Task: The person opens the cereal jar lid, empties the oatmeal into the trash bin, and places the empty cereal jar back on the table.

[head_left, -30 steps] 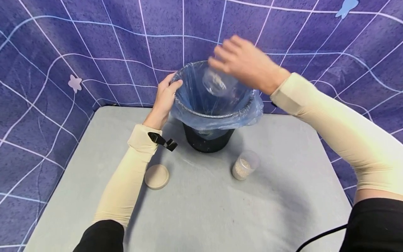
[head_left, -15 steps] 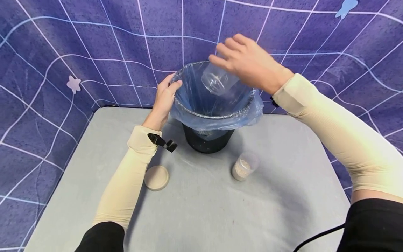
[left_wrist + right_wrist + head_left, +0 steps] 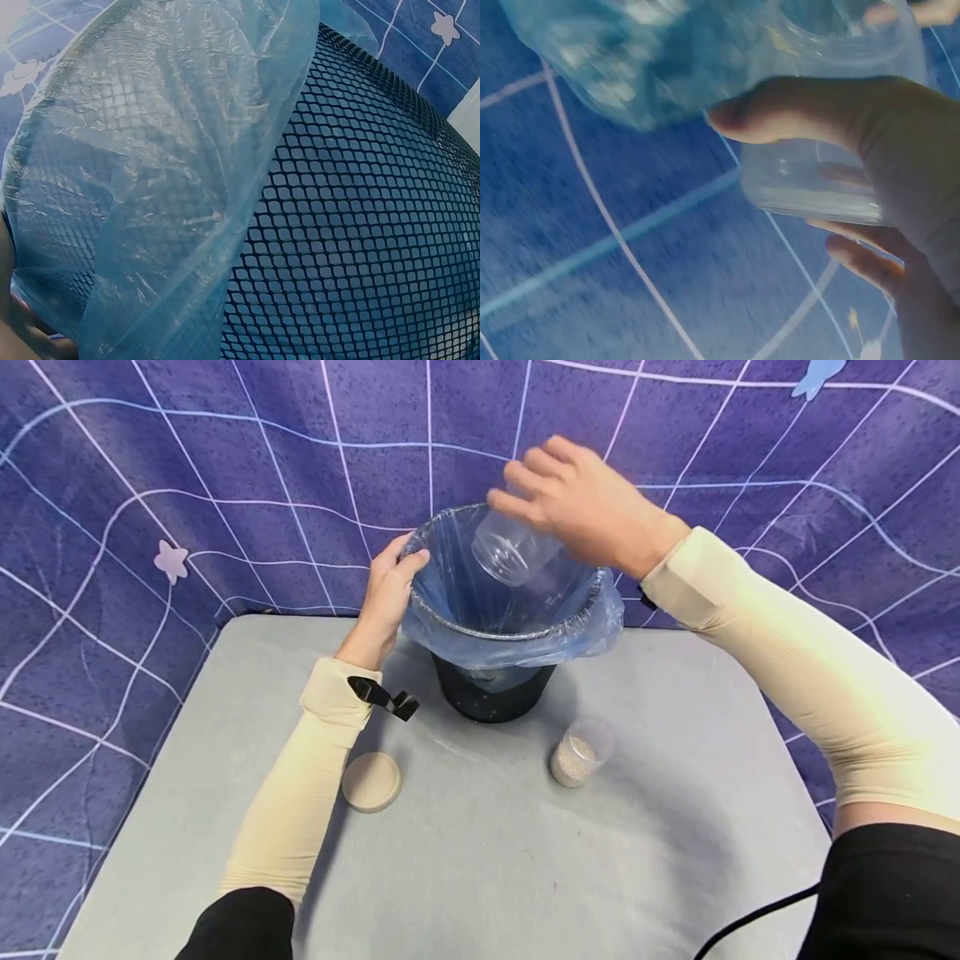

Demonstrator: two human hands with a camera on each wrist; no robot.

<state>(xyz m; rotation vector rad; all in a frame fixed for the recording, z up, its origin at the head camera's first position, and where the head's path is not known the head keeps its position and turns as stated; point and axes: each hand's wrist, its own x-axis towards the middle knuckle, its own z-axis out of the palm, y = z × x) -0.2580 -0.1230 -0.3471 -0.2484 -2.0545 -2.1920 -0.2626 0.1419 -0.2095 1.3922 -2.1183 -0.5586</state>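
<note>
Tabletop lid [image 3: 372, 781] escapes both wrist views.

The head view is bright and even, with soft light from above. Soft, pale shadows lie on the table [image 3: 480, 860] under the arms and beside the bin [image 3: 495, 693]. The lines on the blue cloth [image 3: 187, 485] bend near the edges, like in a fish-eye picture. The right hand [image 3: 585, 506] looks a little smeared. The left wrist view is sharp but darker, with small shiny spots on the plastic bag [image 3: 165, 187]. The right wrist view is dim and very blurry.
</note>
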